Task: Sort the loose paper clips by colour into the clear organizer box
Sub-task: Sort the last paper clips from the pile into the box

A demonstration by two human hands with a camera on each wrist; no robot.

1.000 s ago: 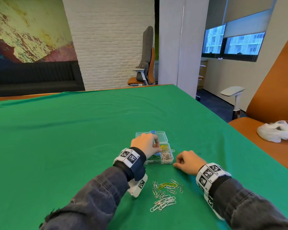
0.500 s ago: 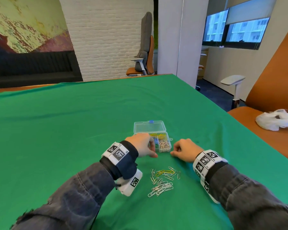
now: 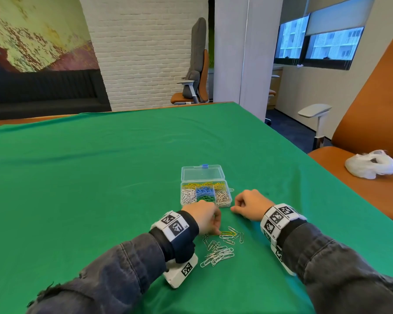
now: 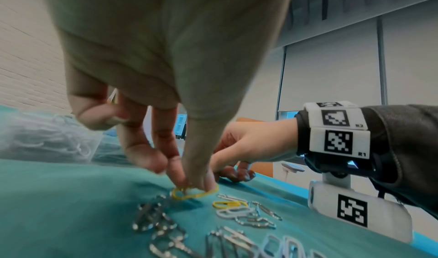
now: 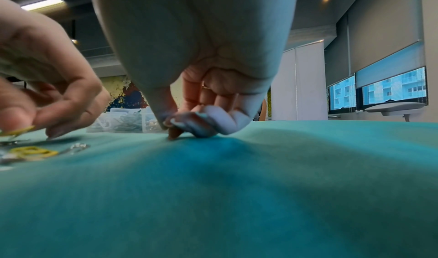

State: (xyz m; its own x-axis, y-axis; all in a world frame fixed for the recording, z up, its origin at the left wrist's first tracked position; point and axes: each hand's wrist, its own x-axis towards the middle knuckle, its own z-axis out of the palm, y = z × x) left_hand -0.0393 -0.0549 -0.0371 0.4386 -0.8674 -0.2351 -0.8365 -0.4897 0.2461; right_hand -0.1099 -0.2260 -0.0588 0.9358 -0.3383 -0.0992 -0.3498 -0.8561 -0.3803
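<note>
The clear organizer box (image 3: 227,203) stands open on the green cloth, its lid (image 3: 202,173) folded back. It holds yellow clips along the back, white ones on the left, blue and green in the middle, silver on the right. A loose pile of mostly silver clips (image 3: 218,251) lies nearer me. At the pile's far edge my left hand (image 3: 217,231) pinches a yellow clip (image 4: 193,193) between thumb and forefinger. A second yellow clip (image 4: 226,204) lies beside it. My right hand (image 3: 235,208) rests on the cloth right of the box, fingers curled, with nothing seen in it.
The green cloth (image 3: 100,189) covers the table, whose right edge runs close by the right arm. An orange chair (image 3: 372,123) stands past that edge with a white bag (image 3: 370,166) on its seat. One stray clip (image 3: 231,189) lies by the box's right side.
My left hand has come back from over the box to the pile and now pinches a yellow clip. The right hand has stayed curled on the cloth.
</note>
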